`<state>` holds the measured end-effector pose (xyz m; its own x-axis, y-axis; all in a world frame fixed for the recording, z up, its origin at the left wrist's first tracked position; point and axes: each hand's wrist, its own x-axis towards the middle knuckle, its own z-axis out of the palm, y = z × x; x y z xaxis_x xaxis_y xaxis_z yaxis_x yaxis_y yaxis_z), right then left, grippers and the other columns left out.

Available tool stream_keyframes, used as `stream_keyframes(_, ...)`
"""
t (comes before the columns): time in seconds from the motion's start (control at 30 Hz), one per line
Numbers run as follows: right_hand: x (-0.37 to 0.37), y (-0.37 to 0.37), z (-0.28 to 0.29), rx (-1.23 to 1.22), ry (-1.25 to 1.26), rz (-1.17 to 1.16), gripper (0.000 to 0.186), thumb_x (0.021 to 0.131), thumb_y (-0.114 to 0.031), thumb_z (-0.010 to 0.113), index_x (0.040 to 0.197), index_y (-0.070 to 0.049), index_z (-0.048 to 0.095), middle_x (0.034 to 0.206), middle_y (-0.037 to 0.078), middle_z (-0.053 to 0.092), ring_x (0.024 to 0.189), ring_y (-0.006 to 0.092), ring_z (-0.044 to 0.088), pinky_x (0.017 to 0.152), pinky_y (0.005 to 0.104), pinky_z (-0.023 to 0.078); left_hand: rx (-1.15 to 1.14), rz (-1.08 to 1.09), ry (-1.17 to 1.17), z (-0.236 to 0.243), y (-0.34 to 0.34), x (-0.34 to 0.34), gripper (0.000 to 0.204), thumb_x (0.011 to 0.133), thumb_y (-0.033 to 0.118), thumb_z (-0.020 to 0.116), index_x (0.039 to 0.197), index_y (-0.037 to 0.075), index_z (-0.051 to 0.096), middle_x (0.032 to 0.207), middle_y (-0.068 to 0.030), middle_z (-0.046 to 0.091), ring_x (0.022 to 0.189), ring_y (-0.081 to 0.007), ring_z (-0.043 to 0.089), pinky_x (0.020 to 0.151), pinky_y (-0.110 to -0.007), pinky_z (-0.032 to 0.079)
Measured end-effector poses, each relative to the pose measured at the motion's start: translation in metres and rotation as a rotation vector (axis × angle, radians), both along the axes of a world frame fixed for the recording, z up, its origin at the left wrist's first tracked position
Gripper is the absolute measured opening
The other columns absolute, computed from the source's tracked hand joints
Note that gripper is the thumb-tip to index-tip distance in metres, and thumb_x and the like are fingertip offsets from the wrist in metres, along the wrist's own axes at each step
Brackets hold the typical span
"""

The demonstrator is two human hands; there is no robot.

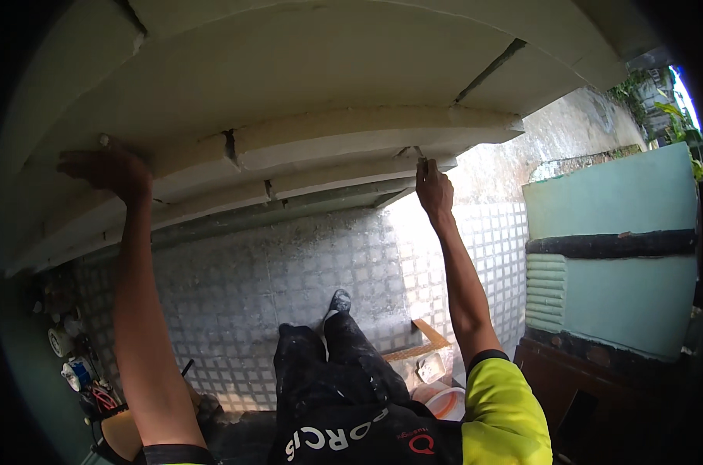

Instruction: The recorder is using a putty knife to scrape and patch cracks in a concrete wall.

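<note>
A cream-painted stepped ledge with dark open cracks runs across the upper part of the view. My left hand rests against it at the far left, its fingers stretched out in shadow; a pale tip shows at its upper edge, too dim to make out. Toward the ledge's right end, my right hand is closed around a small thin tool. The tool's narrow tip touches or nearly touches the lower moulding beside a crack. Most of the tool is hidden in my fingers.
Below lies a tiled floor, brightly lit at right. A bucket, a dusty pale container and an angled brown strip are near my legs. Green panels stand at right; cables and a blue-white round object lie at left.
</note>
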<state>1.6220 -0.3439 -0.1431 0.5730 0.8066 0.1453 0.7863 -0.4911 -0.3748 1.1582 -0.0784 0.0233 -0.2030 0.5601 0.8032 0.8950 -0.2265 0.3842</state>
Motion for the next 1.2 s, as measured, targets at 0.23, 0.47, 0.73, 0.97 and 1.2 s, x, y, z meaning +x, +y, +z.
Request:
stream_keyframes(0.23,0.005,-0.018,-0.031,-0.049,-0.05,-0.007,0.03,0.101,-0.035,0.045,0.099,-0.006,0.052,0.064,0.026,0.063,0.062,0.0466,0.064,0.053,0.0548,0.05,0.012,-0.002,0.003,-0.004,0.001,0.003,0.086,0.102,0.057,0.023,0.151,-0.006,-0.01,0.157,-0.0319,-0.011,0.147,-0.0467,-0.005,0.115,-0.059,0.01)
stream_keyframes(0.47,0.011,-0.018,-0.02,0.047,-0.095,-0.042,0.032,0.101,-0.037,0.046,0.094,-0.007,0.052,0.063,0.024,0.063,0.06,0.0445,0.064,0.049,0.0529,0.049,0.009,-0.053,-0.028,-0.002,0.0,0.005,0.091,0.1,0.062,0.024,0.151,-0.002,-0.013,0.156,-0.0327,-0.016,0.147,-0.0465,-0.007,0.116,-0.059,0.006)
stream_keyframes(0.73,0.01,-0.028,-0.048,-0.124,-0.047,-0.008,0.038,0.101,-0.042,0.043,0.098,-0.005,0.054,0.064,0.025,0.063,0.06,0.0459,0.064,0.053,0.055,0.051,-0.004,-0.071,-0.06,0.001,-0.003,0.015,0.092,0.098,0.065,0.021,0.152,-0.002,-0.012,0.156,-0.0321,-0.016,0.147,-0.0457,-0.007,0.116,-0.058,0.006)
stream_keyframes(0.97,0.011,-0.025,-0.027,-0.098,-0.102,-0.042,0.034,0.101,-0.038,0.046,0.091,-0.006,0.053,0.065,0.023,0.064,0.062,0.0428,0.065,0.051,0.0533,0.049,-0.007,-0.029,-0.06,-0.002,-0.004,0.01,0.087,0.1,0.059,0.024,0.153,-0.002,-0.01,0.157,-0.0304,-0.014,0.148,-0.0445,-0.005,0.115,-0.059,0.009)
stream_keyframes(1.2,0.005,0.005,-0.025,0.04,0.065,-0.157,0.036,0.098,-0.04,0.051,0.094,-0.005,0.057,0.071,0.024,0.066,0.07,0.0466,0.066,0.061,0.0556,0.053,0.014,-0.033,-0.067,0.0,-0.003,0.012,0.083,0.103,0.053,0.027,0.152,-0.004,-0.007,0.158,-0.0297,-0.012,0.148,-0.0435,-0.005,0.116,-0.057,0.009)
